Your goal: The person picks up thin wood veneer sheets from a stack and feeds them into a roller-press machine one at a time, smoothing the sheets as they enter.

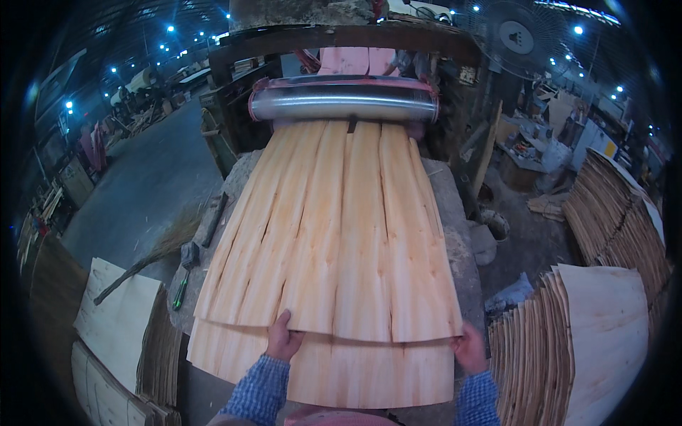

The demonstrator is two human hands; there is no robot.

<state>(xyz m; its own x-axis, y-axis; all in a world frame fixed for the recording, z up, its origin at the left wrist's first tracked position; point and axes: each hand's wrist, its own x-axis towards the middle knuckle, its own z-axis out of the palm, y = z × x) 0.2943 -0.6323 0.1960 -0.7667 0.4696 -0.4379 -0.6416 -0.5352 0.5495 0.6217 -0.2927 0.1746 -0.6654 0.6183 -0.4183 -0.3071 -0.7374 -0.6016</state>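
Note:
A wide, pale sheet of wood veneer (341, 227) comes out from under a metal roller (344, 99) and stretches toward me over a table. My left hand (283, 339) grips its near edge at the left, thumb on top. At the near right corner, my right hand (469, 348) holds the same edge. Beneath the top sheet lies another veneer sheet (355, 373), its near end showing past the top one. Both forearms wear blue checked sleeves.
Stacks of veneer sheets stand at the right (590, 341) and at the lower left (121, 334). A broom (153, 255) lies left of the table. The roller machine's dark frame (341, 39) rises behind. A fan (516, 35) hangs at the upper right.

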